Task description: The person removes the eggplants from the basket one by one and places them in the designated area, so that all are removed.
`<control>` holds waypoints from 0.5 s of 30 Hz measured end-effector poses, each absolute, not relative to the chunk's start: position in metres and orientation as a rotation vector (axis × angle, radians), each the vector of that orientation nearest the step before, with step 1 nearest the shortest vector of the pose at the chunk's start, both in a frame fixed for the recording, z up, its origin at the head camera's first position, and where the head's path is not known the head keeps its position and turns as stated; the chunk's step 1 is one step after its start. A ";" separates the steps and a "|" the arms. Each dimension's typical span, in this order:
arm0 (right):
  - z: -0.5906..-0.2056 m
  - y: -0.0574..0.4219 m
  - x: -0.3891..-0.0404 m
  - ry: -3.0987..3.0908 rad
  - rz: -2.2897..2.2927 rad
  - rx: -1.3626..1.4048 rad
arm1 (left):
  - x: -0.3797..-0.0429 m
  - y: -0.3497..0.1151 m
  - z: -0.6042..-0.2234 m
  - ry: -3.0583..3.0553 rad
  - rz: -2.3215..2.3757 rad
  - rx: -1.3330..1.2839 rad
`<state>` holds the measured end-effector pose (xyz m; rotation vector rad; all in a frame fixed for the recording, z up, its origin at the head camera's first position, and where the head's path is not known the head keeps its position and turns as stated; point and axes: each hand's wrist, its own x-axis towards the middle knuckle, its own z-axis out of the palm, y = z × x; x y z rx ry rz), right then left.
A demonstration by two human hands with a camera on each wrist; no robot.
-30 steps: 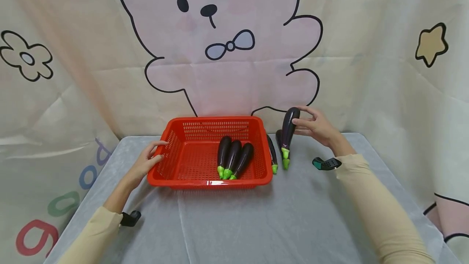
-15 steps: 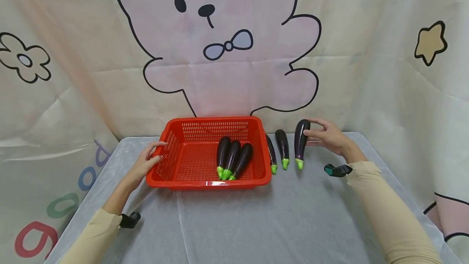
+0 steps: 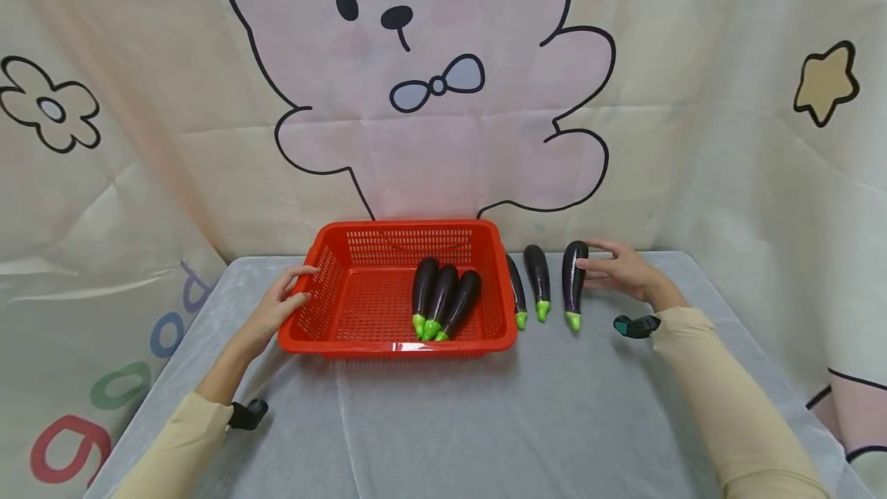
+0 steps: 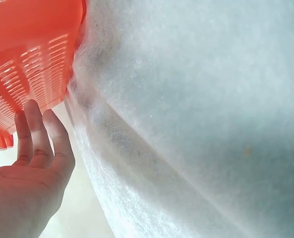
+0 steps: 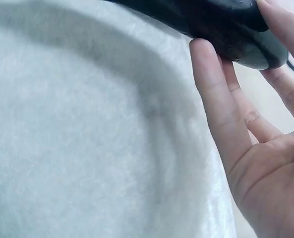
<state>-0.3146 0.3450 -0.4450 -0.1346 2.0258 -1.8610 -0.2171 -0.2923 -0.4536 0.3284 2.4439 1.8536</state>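
Observation:
A glossy dark purple eggplant stands out at the right of the row, green stem toward me. My right hand holds its blunt far end between thumb and fingers; in the right wrist view the fingertips lie along the eggplant. Whether it fully rests on the cloth I cannot tell. My left hand grips the left rim of a red plastic basket, some fingers under the rim against the slotted wall. Three eggplants lie side by side in the basket's right half.
Between the basket and my right hand lie another eggplant and one partly hidden by the basket's right wall, an eggplant. Grey cloth covers the table. A printed curtain hangs behind its back edge.
My right hand has moved right and down with its eggplant, away from the neighbouring one, bringing it to the cloth's level. The left hand and basket stay put.

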 end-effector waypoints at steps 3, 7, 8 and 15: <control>-0.450 0.346 -0.316 2.017 -1.842 -0.131 | -0.217 -0.292 -0.453 2.438 1.854 0.333; -0.455 0.344 -0.316 2.019 -1.816 -0.125 | -0.217 -0.292 -0.453 2.433 1.864 0.342; -0.455 0.343 -0.316 2.024 -1.809 -0.118 | -0.217 -0.292 -0.453 2.433 1.866 0.343; -0.460 0.340 -0.318 2.059 -1.767 -0.078 | -0.218 -0.292 -0.454 2.434 1.867 0.335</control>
